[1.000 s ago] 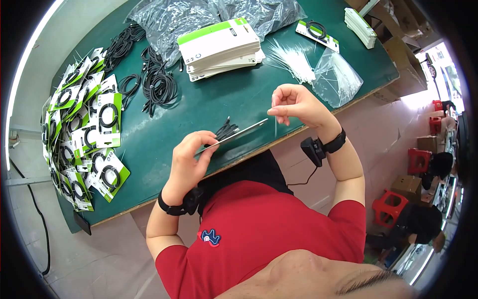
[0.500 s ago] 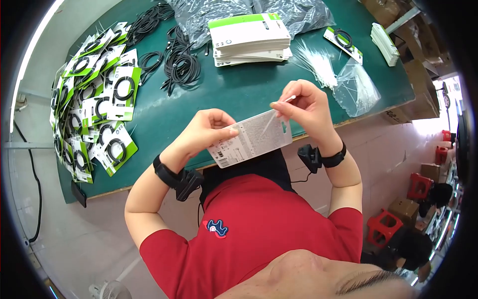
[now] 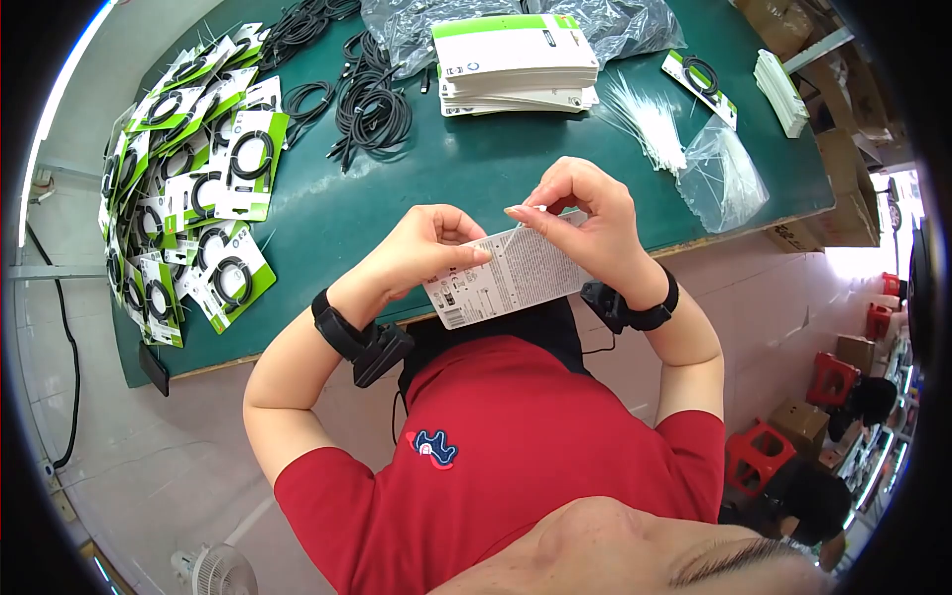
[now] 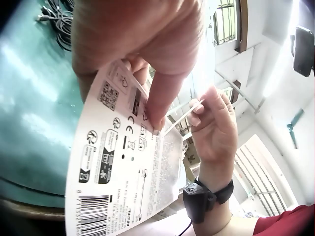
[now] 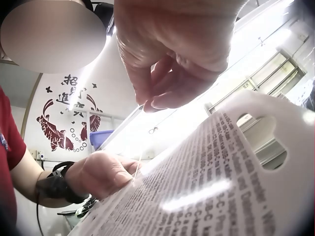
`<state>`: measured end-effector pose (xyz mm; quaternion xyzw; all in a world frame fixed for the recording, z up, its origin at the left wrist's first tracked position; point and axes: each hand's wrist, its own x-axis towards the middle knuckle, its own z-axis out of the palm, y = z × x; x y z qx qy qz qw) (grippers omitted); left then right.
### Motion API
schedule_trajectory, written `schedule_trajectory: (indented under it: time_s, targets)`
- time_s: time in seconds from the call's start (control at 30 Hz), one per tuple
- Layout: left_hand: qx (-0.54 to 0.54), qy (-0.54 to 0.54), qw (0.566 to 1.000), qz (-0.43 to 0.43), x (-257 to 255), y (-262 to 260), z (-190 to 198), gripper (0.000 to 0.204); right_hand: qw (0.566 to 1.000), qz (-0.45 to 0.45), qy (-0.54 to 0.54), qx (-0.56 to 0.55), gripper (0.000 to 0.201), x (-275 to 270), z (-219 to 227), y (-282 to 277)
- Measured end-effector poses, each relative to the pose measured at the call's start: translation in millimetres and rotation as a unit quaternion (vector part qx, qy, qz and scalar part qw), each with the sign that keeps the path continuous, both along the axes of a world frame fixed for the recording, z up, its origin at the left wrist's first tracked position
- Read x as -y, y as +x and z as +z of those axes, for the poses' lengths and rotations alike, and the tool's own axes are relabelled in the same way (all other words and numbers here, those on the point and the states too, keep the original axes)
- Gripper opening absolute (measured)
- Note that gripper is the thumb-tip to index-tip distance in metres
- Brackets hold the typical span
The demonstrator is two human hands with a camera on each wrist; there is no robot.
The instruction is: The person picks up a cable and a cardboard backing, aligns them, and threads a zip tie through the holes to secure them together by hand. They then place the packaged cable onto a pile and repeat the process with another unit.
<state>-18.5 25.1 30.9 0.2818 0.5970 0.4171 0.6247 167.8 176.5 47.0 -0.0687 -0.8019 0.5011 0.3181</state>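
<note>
In the head view the left hand grips a white printed card at its upper left edge, thumb on the printed back. The right hand pinches a thin white tie between thumb and index finger, above the card. In the left wrist view that tie runs from the right hand's fingertips down to the card beside the left thumb. The right wrist view shows the card's hanging slot. The card's front side is hidden.
A stack of cards stands at the back of the green table. Packed cables on cards heap at left, beside loose black cables. White ties and a plastic bag lie right.
The card has turned from edge-on to show its printed back. The right hand has moved from beside the card to over it, bringing the tie to the left thumb.
</note>
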Motion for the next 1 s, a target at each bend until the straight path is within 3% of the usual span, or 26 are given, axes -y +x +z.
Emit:
schedule_trajectory:
  time_s: [0.2,0.33,0.43,0.57,0.83,1.0]
  targets:
    - [-0.003,0.008,1.0,-0.004,-0.9,1.1,-2.9,0.018,0.999,0.021,0.022,0.042,0.016,8.3,-5.4,-4.5]
    - [-0.019,-0.007,1.0,-0.009,-1.3,3.1,-0.4,0.016,0.995,0.021,-0.019,0.092,0.016,20.2,-7.7,-7.7]
    - [-0.024,0.003,1.0,-0.017,-0.1,2.0,-7.3,0.016,0.987,-0.008,0.157,-0.024,0.021,20.1,-19.4,-10.6]
    - [-0.015,-0.006,1.0,-0.01,-1.1,3.9,-2.2,0.015,0.974,-0.008,0.222,-0.049,0.026,14.7,-26.5,-9.5]
    - [-0.012,0.022,1.0,0.005,-2.4,-4.1,-13.2,0.019,0.974,0.084,0.211,-0.014,0.019,13.8,-33.1,-5.7]
    - [-0.023,0.006,1.0,0.002,-2.8,-3.6,-5.8,0.019,0.981,0.081,0.178,0.02,0.02,7.2,-25.3,-3.6]
